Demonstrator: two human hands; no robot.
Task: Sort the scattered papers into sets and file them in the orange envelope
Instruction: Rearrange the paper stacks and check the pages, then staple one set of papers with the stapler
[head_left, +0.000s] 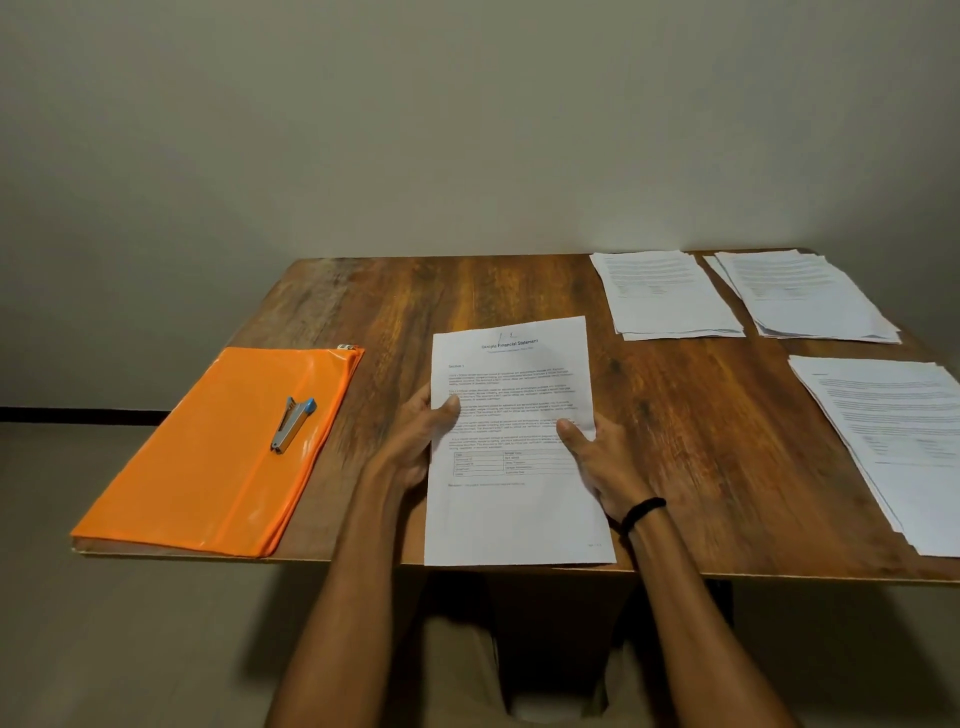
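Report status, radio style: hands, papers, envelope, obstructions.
Hands: left hand and right hand grip the printed sheet. Three paper stacks lie right; orange envelope left. A stapler sits on it, in the way.

Bare table (441, 291) is found beyond and just beside the sheet (519, 519). Farther left, passage is blocked by an envelope (208, 483) carrying a stapler (291, 423); farther right, by three paper stacks (665, 301) (810, 296) (893, 441).

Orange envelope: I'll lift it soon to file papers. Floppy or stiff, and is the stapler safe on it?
Probably floppy: the orange envelope lies thin and flat. Its glossy surface looks slippery, so the stapler would likely slide off if tilted.
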